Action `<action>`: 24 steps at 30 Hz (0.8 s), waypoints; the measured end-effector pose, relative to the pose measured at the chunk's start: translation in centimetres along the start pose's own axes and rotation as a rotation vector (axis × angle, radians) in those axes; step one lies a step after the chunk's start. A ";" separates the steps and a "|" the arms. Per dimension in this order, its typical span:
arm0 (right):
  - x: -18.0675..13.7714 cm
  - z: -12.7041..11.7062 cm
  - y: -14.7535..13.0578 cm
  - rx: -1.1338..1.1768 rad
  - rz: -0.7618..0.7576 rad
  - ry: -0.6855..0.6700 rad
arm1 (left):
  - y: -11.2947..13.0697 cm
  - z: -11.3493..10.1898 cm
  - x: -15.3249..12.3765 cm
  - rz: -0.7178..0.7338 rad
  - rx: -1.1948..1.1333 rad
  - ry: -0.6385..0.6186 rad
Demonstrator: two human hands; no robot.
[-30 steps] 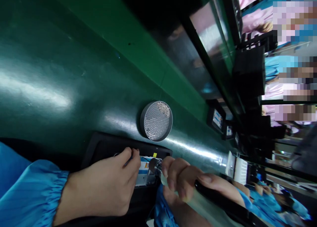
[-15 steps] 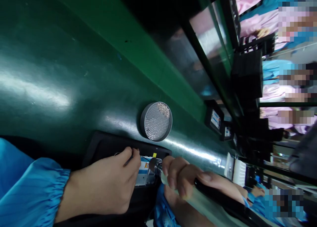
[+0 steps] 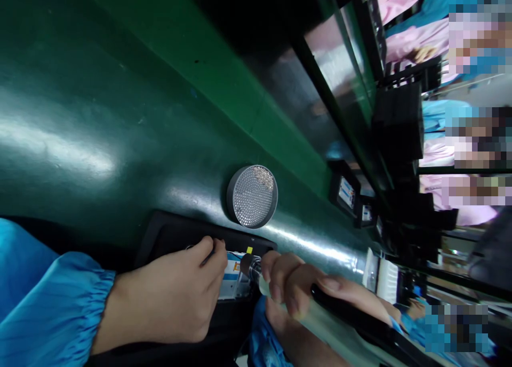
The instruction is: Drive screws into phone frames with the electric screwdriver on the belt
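Note:
My right hand [image 3: 298, 287] is wrapped round an electric screwdriver [image 3: 336, 332] with a pale body and a black lever along it. Its dark, metal-collared nose [image 3: 250, 267] is over the right part of a flat device [image 3: 232, 289] with white, blue and silver parts. The bit's tip is hidden from view. The device lies in a black tray [image 3: 172, 231], a small yellow tab [image 3: 249, 250] at its upper edge. My left hand [image 3: 172, 292] covers the device's left part, thumb and finger pinched together at its edge; what they grip, if anything, is hidden.
Beyond the tray, a round grey dish [image 3: 256, 196] with a perforated plate holds tiny metal pieces on the green bench [image 3: 160, 143]. More black trays with devices [image 3: 346, 192] sit farther along, below a dark shelf frame. Several people in pink and blue work at the right.
Both hands and the screwdriver stay almost in place over the device. Only a slight shift of the camera view shows.

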State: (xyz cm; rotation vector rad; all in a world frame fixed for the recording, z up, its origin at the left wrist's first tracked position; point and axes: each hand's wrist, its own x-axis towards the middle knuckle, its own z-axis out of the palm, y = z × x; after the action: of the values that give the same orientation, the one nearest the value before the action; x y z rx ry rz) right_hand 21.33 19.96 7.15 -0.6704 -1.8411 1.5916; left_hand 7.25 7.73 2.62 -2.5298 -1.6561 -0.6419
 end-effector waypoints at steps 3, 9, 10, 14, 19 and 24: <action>0.0 -0.1 -0.1 -0.006 -0.002 -0.006 | 0.0 0.0 0.0 -0.006 -0.012 0.001; 0.4 0.2 0.2 -0.036 -0.065 -0.039 | 0.1 0.0 0.0 0.000 0.018 -0.014; 0.4 0.2 0.2 -0.036 -0.077 -0.058 | 0.1 0.0 0.0 -0.001 0.011 -0.020; 0.5 0.3 -0.5 -0.065 -0.080 -0.088 | 0.1 0.0 0.0 0.006 -0.001 -0.019; 0.3 0.2 -1.8 -0.122 0.034 -0.142 | 0.1 0.0 -0.1 0.011 -0.001 -0.011; 0.3 0.2 -2.1 -0.129 0.045 -0.158 | 0.0 0.1 0.0 0.008 -0.006 -0.011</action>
State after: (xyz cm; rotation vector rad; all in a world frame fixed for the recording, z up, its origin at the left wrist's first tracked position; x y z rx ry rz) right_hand 21.05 19.72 9.25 -0.6634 -2.0710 1.6047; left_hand 7.32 7.75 2.53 -2.5476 -1.6492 -0.6346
